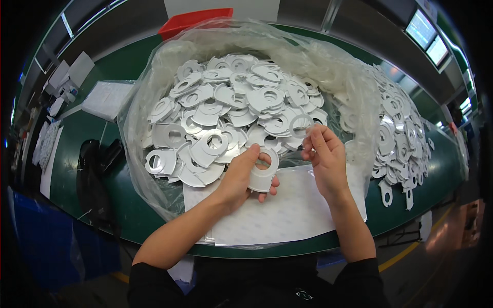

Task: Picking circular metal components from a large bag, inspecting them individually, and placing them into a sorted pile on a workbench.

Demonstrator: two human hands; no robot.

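My left hand point(237, 177) is closed around a flat white plastic part point(262, 184) with a large round hole, thumb on its upper edge and fingers behind. To the right, my right hand point(327, 159) pinches a thin, see-through ring point(292, 127) between thumb and fingertips, above the near right side of the heap. A big heap of similar white parts point(264, 98) lies beyond both hands in a clear plastic bag point(138, 110). Below the hands, white sheets point(277, 220) cover the near part of the table.
The green table point(110, 179) carries a second heap of white parts point(395, 133) on the right. A red bin point(197, 20) stands behind the bag. On the left lie a wrapped white stack point(108, 98) and a black object point(91, 174) I cannot identify.
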